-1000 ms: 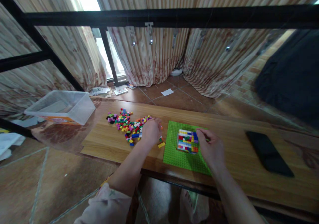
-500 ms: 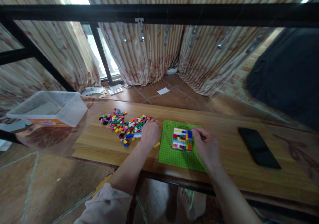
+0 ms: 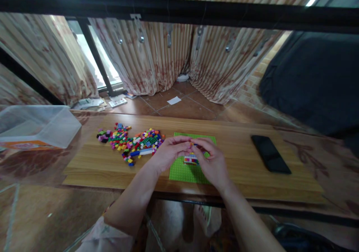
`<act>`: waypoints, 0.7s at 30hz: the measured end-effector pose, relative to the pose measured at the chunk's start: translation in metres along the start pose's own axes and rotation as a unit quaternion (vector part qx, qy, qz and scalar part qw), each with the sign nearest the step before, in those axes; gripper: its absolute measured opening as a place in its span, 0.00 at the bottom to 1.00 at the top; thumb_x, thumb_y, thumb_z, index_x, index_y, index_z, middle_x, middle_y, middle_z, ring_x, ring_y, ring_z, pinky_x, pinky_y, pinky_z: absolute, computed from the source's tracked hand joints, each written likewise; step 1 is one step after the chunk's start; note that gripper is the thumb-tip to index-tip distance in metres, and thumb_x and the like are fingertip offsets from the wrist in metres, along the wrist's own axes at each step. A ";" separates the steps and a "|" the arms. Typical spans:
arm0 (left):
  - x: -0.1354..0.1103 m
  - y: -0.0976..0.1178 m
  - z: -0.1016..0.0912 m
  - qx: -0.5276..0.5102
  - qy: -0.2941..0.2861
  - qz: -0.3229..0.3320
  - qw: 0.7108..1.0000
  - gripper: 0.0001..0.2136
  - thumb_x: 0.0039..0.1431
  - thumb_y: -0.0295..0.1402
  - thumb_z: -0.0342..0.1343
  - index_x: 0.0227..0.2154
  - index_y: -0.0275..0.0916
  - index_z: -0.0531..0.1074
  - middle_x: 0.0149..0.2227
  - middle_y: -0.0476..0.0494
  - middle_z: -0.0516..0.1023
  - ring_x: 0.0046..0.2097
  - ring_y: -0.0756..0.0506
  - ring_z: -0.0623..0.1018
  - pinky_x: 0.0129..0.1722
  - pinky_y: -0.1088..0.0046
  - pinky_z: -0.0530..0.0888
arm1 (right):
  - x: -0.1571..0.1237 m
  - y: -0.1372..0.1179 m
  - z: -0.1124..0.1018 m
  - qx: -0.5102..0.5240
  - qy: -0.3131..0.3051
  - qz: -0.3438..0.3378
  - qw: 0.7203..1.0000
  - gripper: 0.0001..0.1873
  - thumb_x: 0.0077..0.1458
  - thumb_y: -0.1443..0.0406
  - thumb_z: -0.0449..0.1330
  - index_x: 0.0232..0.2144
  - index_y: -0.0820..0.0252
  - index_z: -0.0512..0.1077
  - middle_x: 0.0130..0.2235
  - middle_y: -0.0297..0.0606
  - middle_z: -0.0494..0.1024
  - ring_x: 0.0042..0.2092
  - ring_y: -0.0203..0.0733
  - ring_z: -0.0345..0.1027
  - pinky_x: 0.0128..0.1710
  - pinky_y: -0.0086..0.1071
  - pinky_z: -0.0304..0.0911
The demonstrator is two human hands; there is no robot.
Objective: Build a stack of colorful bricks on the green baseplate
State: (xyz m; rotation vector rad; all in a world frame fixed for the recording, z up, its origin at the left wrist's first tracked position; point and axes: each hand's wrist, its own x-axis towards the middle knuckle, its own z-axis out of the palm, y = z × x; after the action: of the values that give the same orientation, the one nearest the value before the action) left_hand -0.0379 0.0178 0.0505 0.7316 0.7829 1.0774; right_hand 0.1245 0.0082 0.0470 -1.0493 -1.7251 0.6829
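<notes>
My left hand (image 3: 171,154) and my right hand (image 3: 212,163) meet at the fingertips above the green baseplate (image 3: 176,174). Both are closed in a pinch, with a small orange toy brick (image 3: 191,144) showing between the fingertips. Just below them, a block of multicoloured toy bricks (image 3: 190,159) rests on the baseplate, mostly covered by my fingers. Left of my left hand lies a loose pile of small coloured toy bricks (image 3: 143,141), with longer blue and white pieces at its near edge.
A black phone (image 3: 270,154) lies on the wooden board (image 3: 241,181) to the right. At the far left stands a clear plastic bin (image 3: 56,128). A dark metal bar (image 3: 179,9) crosses above the board, with curtains (image 3: 157,65) behind.
My left hand has left the brick pile and come right to meet my right hand over the baseplate. The view has shifted, moving the scene slightly left.
</notes>
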 end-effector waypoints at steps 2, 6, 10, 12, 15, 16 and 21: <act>-0.002 -0.001 0.002 -0.016 -0.008 -0.006 1.000 0.16 0.42 0.32 0.71 0.36 0.34 0.79 0.33 0.45 0.81 0.33 0.51 0.79 0.38 0.74 0.75 | 0.000 -0.002 0.000 0.007 -0.013 -0.001 1.000 0.11 0.60 0.64 0.58 0.43 0.53 0.77 0.45 0.39 0.76 0.45 0.39 0.71 0.42 0.33 0.67; -0.002 -0.003 0.001 -0.017 -0.016 -0.012 1.000 0.19 0.42 0.32 0.72 0.39 0.34 0.78 0.35 0.45 0.81 0.33 0.52 0.78 0.35 0.76 0.74 | 0.000 0.000 0.000 0.040 -0.014 0.022 0.999 0.08 0.58 0.63 0.59 0.39 0.53 0.78 0.43 0.38 0.76 0.45 0.40 0.71 0.43 0.34 0.66; -0.001 -0.005 0.001 -0.005 -0.010 -0.024 1.000 0.20 0.42 0.33 0.72 0.39 0.33 0.78 0.33 0.46 0.80 0.30 0.53 0.77 0.32 0.78 0.73 | 0.001 0.002 -0.001 0.111 0.003 0.072 0.991 0.05 0.54 0.62 0.63 0.33 0.54 0.79 0.38 0.36 0.78 0.41 0.40 0.71 0.41 0.35 0.66; 0.000 -0.005 0.001 -0.004 0.003 -0.025 1.000 0.20 0.41 0.33 0.72 0.39 0.33 0.77 0.32 0.46 0.80 0.29 0.54 0.76 0.32 0.77 0.73 | 0.003 0.004 -0.003 0.131 0.010 0.094 0.987 0.05 0.53 0.61 0.63 0.31 0.54 0.79 0.34 0.35 0.79 0.38 0.40 0.72 0.41 0.35 0.66; 0.001 -0.004 -0.003 0.006 0.041 -0.021 0.999 0.17 0.42 0.32 0.71 0.36 0.33 0.77 0.30 0.46 0.79 0.28 0.54 0.76 0.32 0.77 0.72 | 0.006 0.010 -0.011 0.117 0.040 0.114 0.986 0.06 0.51 0.60 0.64 0.30 0.55 0.79 0.32 0.35 0.79 0.36 0.40 0.71 0.39 0.35 0.66; 0.002 -0.004 -0.004 0.015 0.057 -0.019 0.998 0.16 0.42 0.32 0.71 0.35 0.33 0.77 0.29 0.47 0.79 0.27 0.54 0.75 0.31 0.78 0.71 | 0.007 0.014 -0.014 0.101 0.051 0.118 0.987 0.07 0.51 0.59 0.65 0.29 0.55 0.79 0.32 0.35 0.79 0.36 0.40 0.71 0.39 0.35 0.66; 0.005 -0.005 -0.011 0.066 0.112 -0.002 0.991 0.10 0.44 0.28 0.68 0.31 0.32 0.75 0.23 0.50 0.75 0.24 0.56 0.71 0.27 0.78 0.66 | 0.004 0.031 -0.025 0.011 0.015 0.122 0.992 0.10 0.51 0.56 0.64 0.29 0.56 0.79 0.34 0.37 0.79 0.37 0.42 0.71 0.37 0.35 0.65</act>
State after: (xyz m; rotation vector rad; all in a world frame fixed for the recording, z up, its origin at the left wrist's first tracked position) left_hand -0.0431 0.0226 0.0397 0.7271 1.0558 1.1237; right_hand 0.1574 0.0260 0.0329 -1.2618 -1.5734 0.8327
